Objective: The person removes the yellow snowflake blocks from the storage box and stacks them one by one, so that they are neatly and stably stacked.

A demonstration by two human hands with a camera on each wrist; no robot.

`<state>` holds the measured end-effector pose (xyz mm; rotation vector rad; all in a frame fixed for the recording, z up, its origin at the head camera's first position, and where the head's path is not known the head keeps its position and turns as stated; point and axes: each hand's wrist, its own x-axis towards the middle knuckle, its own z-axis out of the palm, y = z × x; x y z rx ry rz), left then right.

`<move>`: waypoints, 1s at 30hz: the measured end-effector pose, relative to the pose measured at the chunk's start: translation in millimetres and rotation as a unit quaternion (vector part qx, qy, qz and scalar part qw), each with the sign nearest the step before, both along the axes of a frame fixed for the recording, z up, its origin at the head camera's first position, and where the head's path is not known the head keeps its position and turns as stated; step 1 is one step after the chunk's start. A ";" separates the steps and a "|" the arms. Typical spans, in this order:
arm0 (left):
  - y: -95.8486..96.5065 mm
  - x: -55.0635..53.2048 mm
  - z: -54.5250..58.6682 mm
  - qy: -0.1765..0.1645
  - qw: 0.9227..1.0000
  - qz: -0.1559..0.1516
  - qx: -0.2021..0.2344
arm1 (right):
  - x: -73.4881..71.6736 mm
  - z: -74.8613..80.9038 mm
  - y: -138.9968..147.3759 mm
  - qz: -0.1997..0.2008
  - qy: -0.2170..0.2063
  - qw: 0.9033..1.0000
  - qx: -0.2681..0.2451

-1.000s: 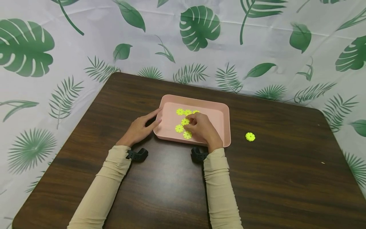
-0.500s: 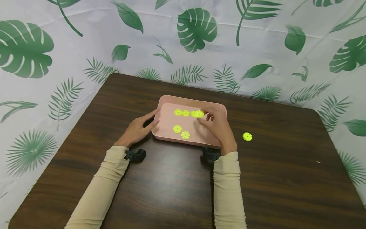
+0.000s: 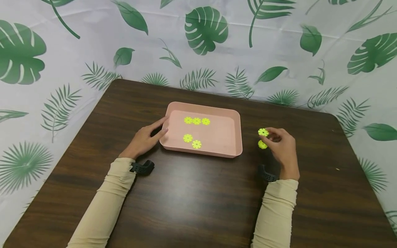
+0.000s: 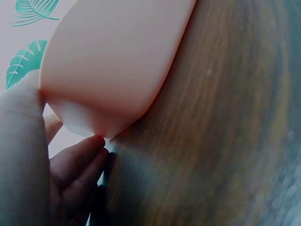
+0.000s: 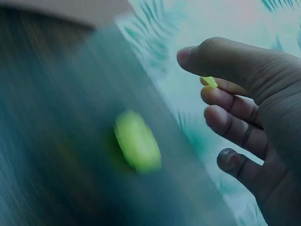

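Note:
My right hand (image 3: 283,144), right of the tray, pinches a yellow notched plastic disc (image 3: 263,132) between thumb and fingers. Only a sliver of that disc shows in the right wrist view. Just below it in the head view, a small pile of yellow discs (image 3: 262,144) lies on the table; it is blurred in the right wrist view. A pink tray (image 3: 224,151) holds three discs (image 3: 196,121) in a back row and two more discs (image 3: 196,144) near its front wall. With fairly straight fingers, my left hand (image 3: 143,139) touches the tray's left end; the left wrist view shows fingertips (image 4: 98,141) against its outer wall.
The dark wooden table (image 3: 186,199) extends around the tray, its far edge near a white curtain (image 3: 149,51) printed with green leaves. A tiny pale speck (image 3: 337,169) lies on the right side. Black bands (image 3: 267,174) are on both wrists.
My right hand has lifted a disc out of the tray and carried it right, above the pile on the table. The left hand stays at the tray's left end.

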<state>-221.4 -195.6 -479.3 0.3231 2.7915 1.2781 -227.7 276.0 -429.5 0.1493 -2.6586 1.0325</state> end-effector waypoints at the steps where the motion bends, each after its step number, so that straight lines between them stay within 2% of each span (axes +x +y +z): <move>1: -0.2 -0.2 0.0 0.001 1.000 0.000 0.000 | 3.0 -2.6 7.9 -0.014 -0.009 1.000 -0.003; 5: -0.6 -1.1 -0.9 0.003 1.000 0.001 -0.002 | 10.8 -14.0 28.6 -0.044 -0.044 0.998 -0.021; 11: -0.8 -2.2 -2.9 0.005 1.000 -0.002 -0.001 | 10.8 -26.1 33.3 -0.037 -0.071 0.996 -0.048; 30: -0.4 -3.6 -2.0 0.006 1.000 -0.002 0.001 | 7.6 -29.6 29.0 -0.032 -0.090 0.995 -0.037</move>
